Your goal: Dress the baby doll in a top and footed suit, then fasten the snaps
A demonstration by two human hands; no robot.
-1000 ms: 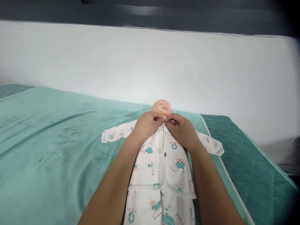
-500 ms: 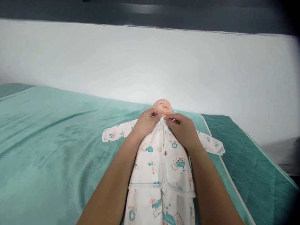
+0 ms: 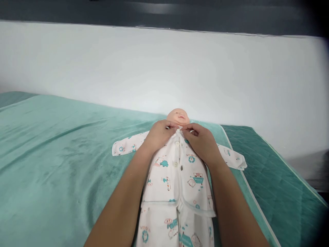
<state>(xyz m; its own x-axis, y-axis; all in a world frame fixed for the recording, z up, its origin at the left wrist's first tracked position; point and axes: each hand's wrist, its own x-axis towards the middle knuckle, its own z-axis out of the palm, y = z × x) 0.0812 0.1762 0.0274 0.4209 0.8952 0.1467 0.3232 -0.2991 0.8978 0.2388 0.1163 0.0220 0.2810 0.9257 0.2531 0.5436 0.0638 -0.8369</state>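
Note:
A baby doll (image 3: pixel 178 116) lies on its back, its head toward the wall. It wears a white baby jacket (image 3: pixel 160 178) printed with small animals, its sleeves spread to both sides, and matching trousers (image 3: pixel 156 228). At the jacket's collar, just under the doll's chin, my left hand (image 3: pixel 161 134) pinches one front edge. My right hand (image 3: pixel 199 139) pinches the other edge close beside it, fingertips nearly touching. Lower down, the two front edges lie apart, with a pale button (image 3: pixel 175 164) on the left edge and a dark snap-like spot (image 3: pixel 181 168) on the right.
A light green plush blanket (image 3: pixel 56 164) lies under the doll, wrinkled on the left. Darker green quilted bedding (image 3: pixel 277 171) shows along the right. A white wall (image 3: pixel 154 68) rises behind the bed, with a dark band (image 3: pixel 218 17) across its top.
My fingertips have shifted slightly at the collar, and the small pale collar piece between them shows a little more. The doll and its clothes lie almost as before.

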